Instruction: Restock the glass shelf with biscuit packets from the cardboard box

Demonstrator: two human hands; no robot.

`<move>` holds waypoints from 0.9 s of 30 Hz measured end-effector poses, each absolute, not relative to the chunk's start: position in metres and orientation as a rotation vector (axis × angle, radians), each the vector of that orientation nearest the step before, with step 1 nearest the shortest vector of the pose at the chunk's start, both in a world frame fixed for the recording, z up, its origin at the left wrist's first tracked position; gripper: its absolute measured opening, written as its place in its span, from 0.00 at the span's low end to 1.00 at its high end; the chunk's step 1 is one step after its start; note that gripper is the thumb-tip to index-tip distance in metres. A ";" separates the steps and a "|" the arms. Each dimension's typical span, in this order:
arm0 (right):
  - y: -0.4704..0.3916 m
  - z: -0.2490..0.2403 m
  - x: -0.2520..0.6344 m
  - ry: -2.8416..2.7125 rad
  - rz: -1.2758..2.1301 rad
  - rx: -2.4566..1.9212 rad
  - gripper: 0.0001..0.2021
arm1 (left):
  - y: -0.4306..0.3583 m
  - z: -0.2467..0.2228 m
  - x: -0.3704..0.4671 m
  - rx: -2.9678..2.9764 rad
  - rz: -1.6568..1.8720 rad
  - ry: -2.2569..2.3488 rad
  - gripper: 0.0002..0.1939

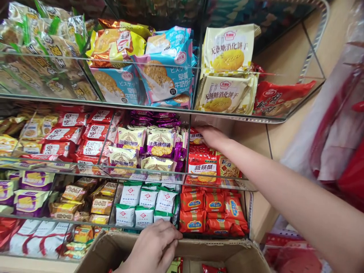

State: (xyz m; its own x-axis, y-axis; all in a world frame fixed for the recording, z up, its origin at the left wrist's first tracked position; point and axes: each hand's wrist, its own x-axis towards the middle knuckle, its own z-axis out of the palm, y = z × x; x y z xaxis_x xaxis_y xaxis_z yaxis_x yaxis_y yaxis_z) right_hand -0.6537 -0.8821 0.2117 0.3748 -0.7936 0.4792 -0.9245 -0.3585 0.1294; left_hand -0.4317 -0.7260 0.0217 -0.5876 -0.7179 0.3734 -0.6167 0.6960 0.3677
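My right hand [212, 137] reaches into the right end of a middle shelf compartment. Its fingers close on a small red packet of walnut shortbread [196, 137]; the fingertips are partly hidden. Just below it, more red walnut shortbread packets [202, 167] stand stacked behind the glass front. My left hand [156, 246] is low in the middle, fingers curled together at the back rim of an open cardboard box [216, 246]. A red packet [214, 269] and a green-yellow packet [176, 264] show inside the box.
Glass-fronted shelves hold blue milk biscuits [165, 72], cream digestive biscuits [227, 53], purple-and-cream packets [160, 142], white-and-green packets [148, 199] and red-orange packets [193, 222]. A glass edge [222, 181] runs under my right forearm. Plastic-wrapped red goods [335, 125] hang at the right.
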 end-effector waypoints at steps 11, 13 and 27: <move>-0.881 0.214 -0.655 -1.567 0.375 2.278 0.31 | -0.727 0.018 -0.433 1.065 -0.209 -2.408 0.13; -0.881 0.213 -0.655 -1.570 0.400 2.271 0.31 | -0.727 0.017 -0.434 1.076 -0.188 -2.408 0.13; -0.862 0.220 -0.649 -1.461 0.769 2.184 0.23 | -0.729 0.019 -0.435 1.113 -0.098 -2.465 0.13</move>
